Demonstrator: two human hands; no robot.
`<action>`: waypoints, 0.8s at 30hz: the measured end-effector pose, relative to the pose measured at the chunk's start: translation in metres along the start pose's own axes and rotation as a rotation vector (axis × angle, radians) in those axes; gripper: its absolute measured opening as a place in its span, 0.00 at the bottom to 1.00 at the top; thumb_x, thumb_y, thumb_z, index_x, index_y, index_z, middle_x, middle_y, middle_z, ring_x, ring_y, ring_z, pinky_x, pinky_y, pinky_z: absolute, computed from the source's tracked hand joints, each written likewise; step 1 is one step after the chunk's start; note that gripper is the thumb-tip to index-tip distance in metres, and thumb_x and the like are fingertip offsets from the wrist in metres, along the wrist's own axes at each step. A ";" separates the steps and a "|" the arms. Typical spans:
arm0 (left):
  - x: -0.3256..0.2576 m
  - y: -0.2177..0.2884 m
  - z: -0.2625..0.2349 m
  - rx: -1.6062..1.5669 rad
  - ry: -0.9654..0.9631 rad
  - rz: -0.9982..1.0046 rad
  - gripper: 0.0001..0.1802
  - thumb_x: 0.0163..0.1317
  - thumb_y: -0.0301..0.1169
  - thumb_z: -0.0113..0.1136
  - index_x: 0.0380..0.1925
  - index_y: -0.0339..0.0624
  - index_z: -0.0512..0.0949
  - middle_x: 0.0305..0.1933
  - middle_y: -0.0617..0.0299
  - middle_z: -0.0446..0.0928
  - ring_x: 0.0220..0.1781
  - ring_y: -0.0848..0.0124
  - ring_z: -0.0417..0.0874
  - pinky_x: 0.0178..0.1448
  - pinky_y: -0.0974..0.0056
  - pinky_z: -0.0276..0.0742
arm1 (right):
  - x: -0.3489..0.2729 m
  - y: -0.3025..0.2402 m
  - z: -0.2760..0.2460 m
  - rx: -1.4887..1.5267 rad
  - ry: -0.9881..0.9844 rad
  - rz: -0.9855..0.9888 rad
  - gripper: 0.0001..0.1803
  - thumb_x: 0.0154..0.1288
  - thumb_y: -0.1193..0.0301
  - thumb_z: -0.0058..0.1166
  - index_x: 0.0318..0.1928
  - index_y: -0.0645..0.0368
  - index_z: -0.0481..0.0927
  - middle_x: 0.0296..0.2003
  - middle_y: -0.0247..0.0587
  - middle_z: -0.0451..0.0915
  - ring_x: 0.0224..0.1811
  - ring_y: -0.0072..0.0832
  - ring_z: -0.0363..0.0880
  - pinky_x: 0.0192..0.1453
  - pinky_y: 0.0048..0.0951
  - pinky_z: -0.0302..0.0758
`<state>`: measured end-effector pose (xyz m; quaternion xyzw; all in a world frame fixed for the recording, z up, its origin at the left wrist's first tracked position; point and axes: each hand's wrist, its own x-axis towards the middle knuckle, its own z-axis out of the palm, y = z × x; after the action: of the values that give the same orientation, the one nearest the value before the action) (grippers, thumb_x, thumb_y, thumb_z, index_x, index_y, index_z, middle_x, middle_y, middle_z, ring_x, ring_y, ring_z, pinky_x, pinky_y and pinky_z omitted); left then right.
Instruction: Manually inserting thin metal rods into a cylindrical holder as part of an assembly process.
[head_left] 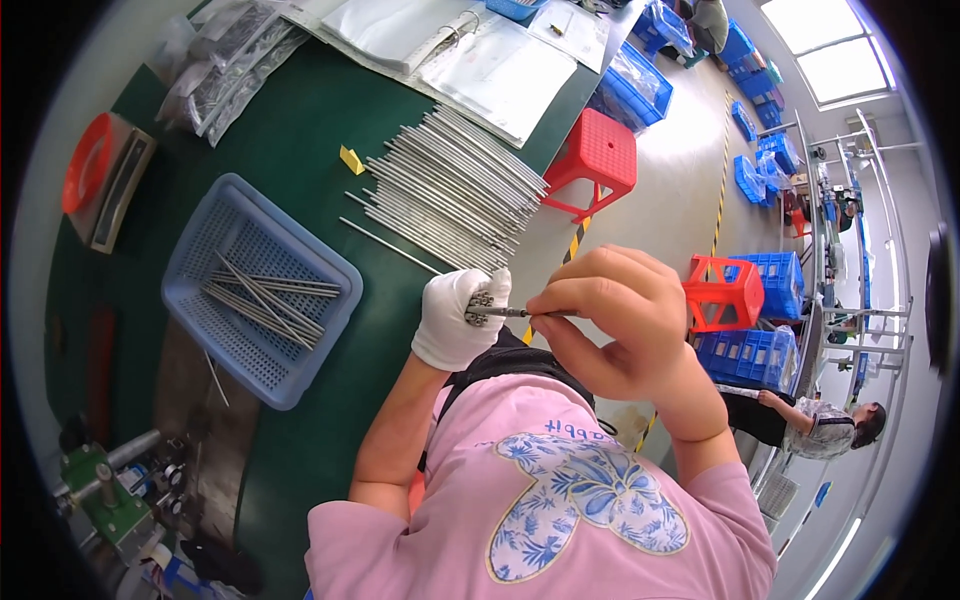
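My left hand (pixel 458 318) wears a white glove and is closed around a bundle of thin metal rods (pixel 481 303), seen end-on at the table's near edge. My right hand (pixel 610 320), bare, pinches a small dark tool or rod (pixel 505 312) whose tip touches the bundle's ends. Just beyond the hands, a large pile of long metal rods (pixel 450 190) lies on the green table (pixel 300 150). A blue plastic basket (pixel 262 290) to the left holds several more rods.
Clear bags and white sheets lie at the table's far end. A red dish (pixel 85 160) and a grey tray sit far left, a green machine (pixel 100 495) near left. Red stools (pixel 598 155) and blue crates stand on the floor; another person (pixel 815 425) sits at right.
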<state>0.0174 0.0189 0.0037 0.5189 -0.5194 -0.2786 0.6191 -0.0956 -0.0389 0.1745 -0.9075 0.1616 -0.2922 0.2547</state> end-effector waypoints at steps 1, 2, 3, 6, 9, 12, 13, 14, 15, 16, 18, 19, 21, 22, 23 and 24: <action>0.002 0.002 -0.001 0.036 -0.010 0.020 0.21 0.60 0.31 0.58 0.10 0.40 0.64 0.10 0.54 0.62 0.12 0.56 0.64 0.18 0.58 0.61 | 0.000 -0.004 -0.002 -0.107 -0.024 -0.013 0.11 0.43 0.77 0.62 0.31 0.57 0.79 0.24 0.35 0.77 0.22 0.30 0.75 0.24 0.26 0.70; 0.002 0.005 0.000 0.024 -0.005 0.001 0.22 0.60 0.31 0.58 0.09 0.41 0.63 0.10 0.55 0.61 0.11 0.56 0.63 0.18 0.58 0.60 | 0.001 -0.006 -0.002 -0.214 -0.048 -0.027 0.11 0.42 0.76 0.63 0.31 0.56 0.79 0.24 0.35 0.77 0.22 0.30 0.75 0.24 0.26 0.70; 0.000 0.003 0.000 0.025 0.002 -0.001 0.22 0.60 0.31 0.58 0.09 0.41 0.63 0.10 0.55 0.61 0.11 0.56 0.63 0.18 0.58 0.60 | 0.001 -0.005 -0.002 -0.211 -0.054 -0.031 0.11 0.42 0.76 0.63 0.31 0.56 0.79 0.24 0.35 0.77 0.22 0.30 0.75 0.24 0.26 0.70; -0.002 0.001 0.001 -0.014 0.021 -0.023 0.22 0.60 0.31 0.58 0.10 0.40 0.63 0.10 0.55 0.61 0.12 0.57 0.63 0.18 0.59 0.61 | 0.002 -0.005 -0.006 -0.093 -0.052 -0.008 0.11 0.43 0.76 0.63 0.31 0.57 0.79 0.25 0.35 0.77 0.21 0.28 0.75 0.23 0.25 0.69; 0.000 0.000 0.001 0.005 0.043 0.000 0.22 0.59 0.32 0.58 0.10 0.40 0.63 0.10 0.55 0.61 0.11 0.57 0.63 0.18 0.59 0.61 | 0.006 -0.006 -0.011 -0.046 0.011 0.015 0.11 0.43 0.76 0.62 0.32 0.57 0.79 0.24 0.35 0.77 0.21 0.27 0.75 0.23 0.24 0.68; 0.004 0.008 -0.001 0.050 0.020 -0.028 0.21 0.59 0.31 0.58 0.10 0.40 0.64 0.10 0.54 0.61 0.12 0.57 0.63 0.18 0.59 0.61 | 0.005 -0.001 -0.010 -0.163 0.023 -0.145 0.11 0.43 0.76 0.62 0.32 0.58 0.79 0.24 0.35 0.77 0.20 0.26 0.74 0.22 0.24 0.67; 0.004 0.009 -0.001 0.063 0.007 -0.036 0.21 0.59 0.31 0.59 0.10 0.40 0.64 0.10 0.54 0.61 0.12 0.57 0.63 0.18 0.59 0.62 | 0.004 -0.003 -0.009 -0.212 0.034 -0.161 0.11 0.42 0.76 0.62 0.31 0.58 0.79 0.24 0.35 0.77 0.20 0.26 0.74 0.22 0.24 0.66; 0.004 0.010 -0.001 0.076 -0.006 -0.044 0.21 0.59 0.31 0.59 0.10 0.40 0.64 0.10 0.54 0.62 0.12 0.57 0.64 0.18 0.60 0.62 | 0.004 -0.004 -0.008 -0.261 0.046 -0.177 0.11 0.42 0.76 0.62 0.31 0.58 0.79 0.23 0.34 0.77 0.19 0.26 0.74 0.21 0.24 0.66; 0.004 0.010 -0.002 0.075 -0.006 -0.044 0.21 0.59 0.31 0.59 0.10 0.40 0.64 0.10 0.54 0.62 0.12 0.57 0.64 0.18 0.60 0.62 | 0.004 -0.004 -0.008 -0.261 0.045 -0.177 0.11 0.42 0.76 0.62 0.31 0.58 0.79 0.23 0.34 0.77 0.19 0.26 0.74 0.21 0.24 0.66; 0.004 0.008 -0.002 0.064 0.007 -0.018 0.20 0.58 0.30 0.59 0.11 0.40 0.64 0.10 0.54 0.62 0.12 0.57 0.64 0.18 0.60 0.62 | 0.004 -0.004 -0.008 -0.251 0.034 -0.174 0.11 0.41 0.76 0.62 0.31 0.58 0.78 0.24 0.35 0.77 0.19 0.26 0.73 0.20 0.24 0.66; 0.003 0.007 -0.001 0.053 0.018 0.008 0.20 0.58 0.30 0.60 0.11 0.40 0.64 0.10 0.54 0.62 0.12 0.56 0.64 0.18 0.60 0.62 | 0.004 -0.003 -0.007 -0.241 0.024 -0.171 0.11 0.41 0.76 0.61 0.30 0.58 0.78 0.24 0.35 0.77 0.18 0.26 0.73 0.20 0.24 0.65; 0.004 0.007 -0.001 0.042 0.026 0.005 0.20 0.58 0.30 0.60 0.11 0.40 0.65 0.10 0.54 0.62 0.12 0.56 0.64 0.18 0.60 0.62 | 0.005 -0.002 -0.007 -0.234 0.022 -0.173 0.11 0.41 0.76 0.61 0.30 0.59 0.78 0.24 0.35 0.76 0.18 0.26 0.73 0.20 0.24 0.65; 0.005 0.008 -0.001 0.032 0.032 0.005 0.20 0.58 0.30 0.60 0.11 0.40 0.65 0.10 0.54 0.61 0.12 0.56 0.64 0.18 0.59 0.61 | 0.005 -0.003 -0.007 -0.228 0.024 -0.176 0.10 0.42 0.77 0.61 0.30 0.59 0.78 0.24 0.35 0.76 0.18 0.27 0.73 0.20 0.24 0.65; 0.004 0.009 -0.001 0.037 0.020 0.014 0.21 0.58 0.30 0.60 0.10 0.40 0.64 0.10 0.54 0.61 0.12 0.56 0.64 0.18 0.59 0.61 | 0.003 -0.005 -0.006 -0.226 0.016 -0.171 0.10 0.42 0.77 0.60 0.30 0.59 0.78 0.24 0.35 0.77 0.18 0.27 0.73 0.20 0.24 0.65; 0.003 0.010 -0.002 0.042 0.008 0.023 0.21 0.58 0.30 0.60 0.10 0.40 0.64 0.10 0.54 0.61 0.12 0.56 0.63 0.18 0.59 0.61 | 0.002 -0.006 -0.006 -0.224 0.009 -0.165 0.09 0.42 0.77 0.60 0.30 0.59 0.78 0.24 0.36 0.77 0.18 0.27 0.73 0.20 0.25 0.66; 0.003 0.008 -0.001 0.042 0.003 0.026 0.21 0.58 0.30 0.60 0.10 0.40 0.64 0.10 0.54 0.61 0.12 0.56 0.63 0.18 0.59 0.61 | 0.002 -0.004 -0.005 -0.227 0.014 -0.163 0.09 0.42 0.77 0.60 0.30 0.59 0.78 0.24 0.36 0.77 0.18 0.27 0.73 0.20 0.25 0.66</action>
<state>0.0182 0.0190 0.0127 0.5255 -0.5309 -0.2588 0.6124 -0.0966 -0.0386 0.1813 -0.9385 0.1209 -0.2982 0.1248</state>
